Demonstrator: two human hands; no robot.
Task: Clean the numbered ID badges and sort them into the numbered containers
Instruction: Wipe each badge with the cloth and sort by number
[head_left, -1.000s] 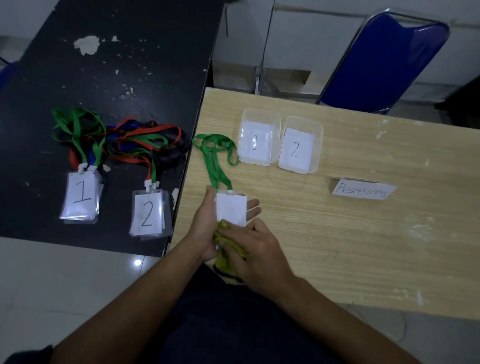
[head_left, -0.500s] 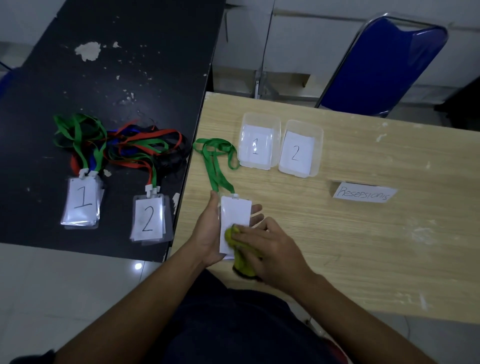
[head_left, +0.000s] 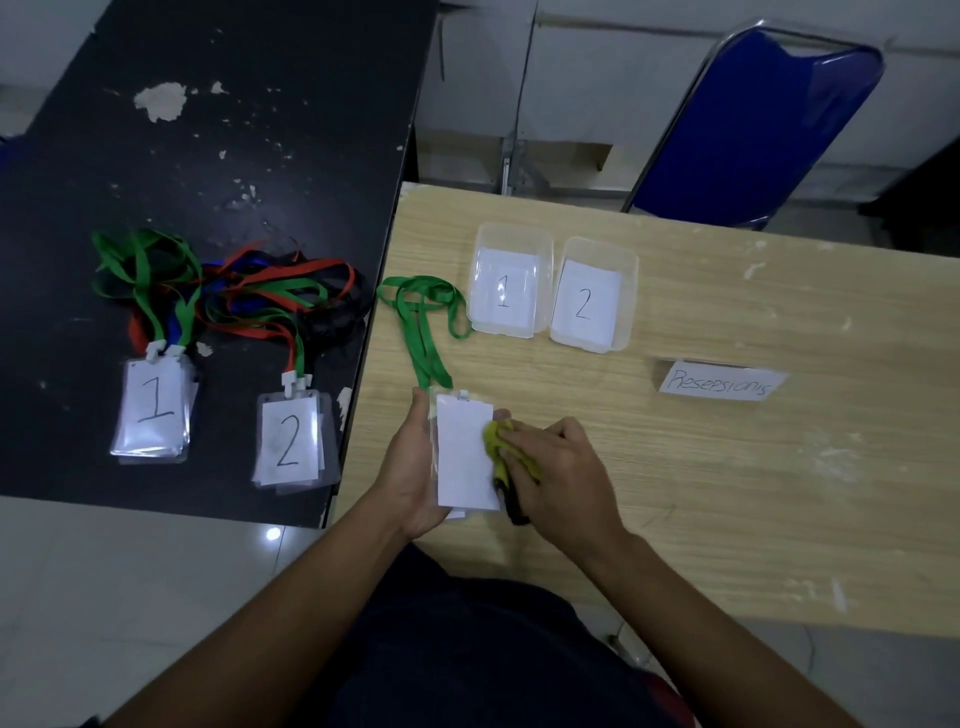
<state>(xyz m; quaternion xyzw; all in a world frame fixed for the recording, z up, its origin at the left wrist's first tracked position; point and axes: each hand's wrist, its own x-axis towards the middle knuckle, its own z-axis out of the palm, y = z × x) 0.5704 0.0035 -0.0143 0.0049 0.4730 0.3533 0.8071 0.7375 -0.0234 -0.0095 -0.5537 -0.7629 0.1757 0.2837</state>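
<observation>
badge (head_left: 464, 457): dead centre, blank side up
stack 1 (head_left: 153, 410), stack 2 (head_left: 288, 441): left, flat
container 1 (head_left: 511, 234), container 2 (head_left: 597, 247): upper centre

Black table (head_left: 234, 130) at left, paint chipped in pale patches toward its far edge. Just beside its right edge, a light wooden table (head_left: 753, 493), scuffed white. Beyond that table's far edge, a blue metal-framed chair (head_left: 753, 119) before a pale wall (head_left: 571, 52). Glossy pale floor (head_left: 130, 597), one small glint (head_left: 273, 533).

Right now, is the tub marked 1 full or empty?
Empty of badges: tub 1 shows only its numbered paper, no badge or lanyard inside.
</observation>
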